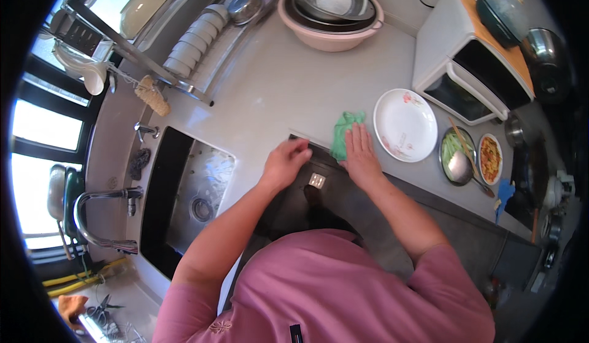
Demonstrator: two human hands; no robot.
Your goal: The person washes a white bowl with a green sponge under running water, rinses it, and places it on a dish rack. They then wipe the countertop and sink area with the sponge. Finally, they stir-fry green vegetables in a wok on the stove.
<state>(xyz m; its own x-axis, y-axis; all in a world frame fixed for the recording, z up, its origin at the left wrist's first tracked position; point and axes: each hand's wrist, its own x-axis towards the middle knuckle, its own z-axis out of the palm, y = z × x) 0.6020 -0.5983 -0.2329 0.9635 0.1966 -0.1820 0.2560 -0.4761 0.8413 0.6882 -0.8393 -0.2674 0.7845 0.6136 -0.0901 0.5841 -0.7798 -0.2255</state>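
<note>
A crumpled green cloth [343, 131] lies on the pale countertop [276, 90] near its front edge. My right hand [362, 157] holds it down against the surface, palm down with straight fingers over its right part. To the right of that hand is a white plate [405, 124] with red flower prints and no food on it. My left hand [286, 164] is over the counter's front edge, near the corner by the sink. Its fingers are loosely curled, with nothing visible in them.
A steel sink [209, 168] with a curved faucet [85, 216] is at left. Behind stand stacked basins [329, 39] and a rack of white bowls [195, 42]. To the right are a white oven [464, 67], a bowl of green vegetables [448, 147] and a plate of cooked food [490, 159].
</note>
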